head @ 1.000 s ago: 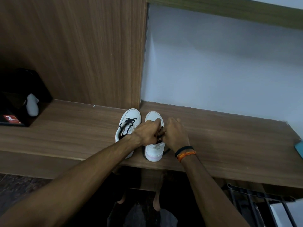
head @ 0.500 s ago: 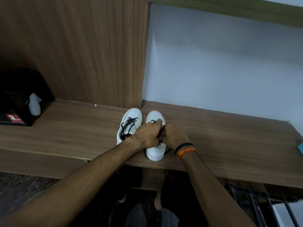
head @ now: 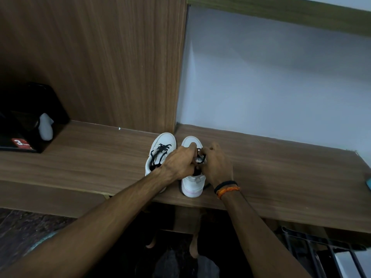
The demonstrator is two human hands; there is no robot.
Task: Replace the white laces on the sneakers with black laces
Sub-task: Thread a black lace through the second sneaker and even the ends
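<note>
White sneakers sit side by side on a wooden tabletop (head: 80,161), toes pointing away toward the wall. Black laces (head: 160,152) already run through the left sneaker (head: 163,143). Over the right sneaker (head: 192,183), the left hand (head: 180,163) and right hand (head: 215,165) meet with fingers curled, pinching a black lace (head: 202,157) at the eyelets. Two bands, black and orange (head: 226,187), circle the right wrist. A black box (head: 30,121) stands far left.

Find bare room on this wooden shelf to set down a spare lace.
Free: shelf right of the right sneaker, up to the blue object; also between the black box and left sneaker. Crowded: both hands over the sneakers.
</note>
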